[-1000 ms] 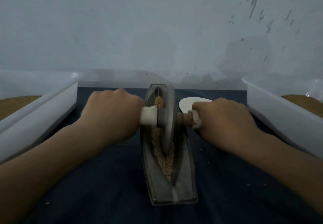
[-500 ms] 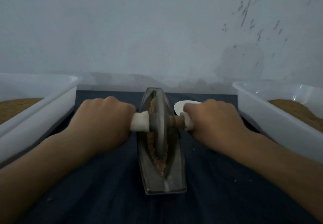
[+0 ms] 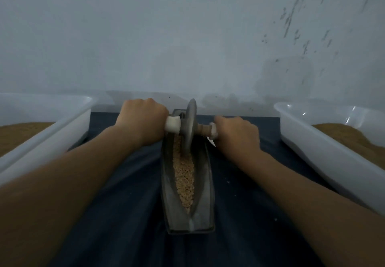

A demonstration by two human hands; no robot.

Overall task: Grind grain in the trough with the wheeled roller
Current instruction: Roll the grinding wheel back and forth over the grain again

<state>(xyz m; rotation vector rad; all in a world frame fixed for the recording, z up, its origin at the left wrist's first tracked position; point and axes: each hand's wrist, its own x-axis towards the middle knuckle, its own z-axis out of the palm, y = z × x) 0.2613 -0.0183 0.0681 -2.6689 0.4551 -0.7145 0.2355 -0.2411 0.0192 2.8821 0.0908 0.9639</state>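
Two hands work the wheeled roller [image 3: 189, 125]. The left hand [image 3: 143, 121] is curled round the white handle on its side of the axle and the right hand [image 3: 237, 135] round the handle opposite, so each grip is closed on a handle with the metal disc upright between them. The disc stands at the far end of the trough [image 3: 205, 187], directly between the grips. Most of the grain [image 3: 184, 175] lies nearward of the grips, toward the person.

For a good stroke, press evenly through both grips so that the disc runs upright in the groove, and draw it along the whole channel. Uneven pressure would probably tip the disc against a wall or throw grain over the rim.

The trough is a narrow, boat-shaped vessel of grey metal, lying lengthwise on a dark cloth [image 3: 125, 214] over the bench. The grain is pale tan and coarse, so grinding seems far from finished. Outward of each grip stands a white tub, left [image 3: 52, 139] and right [image 3: 312, 154], holding brown material.
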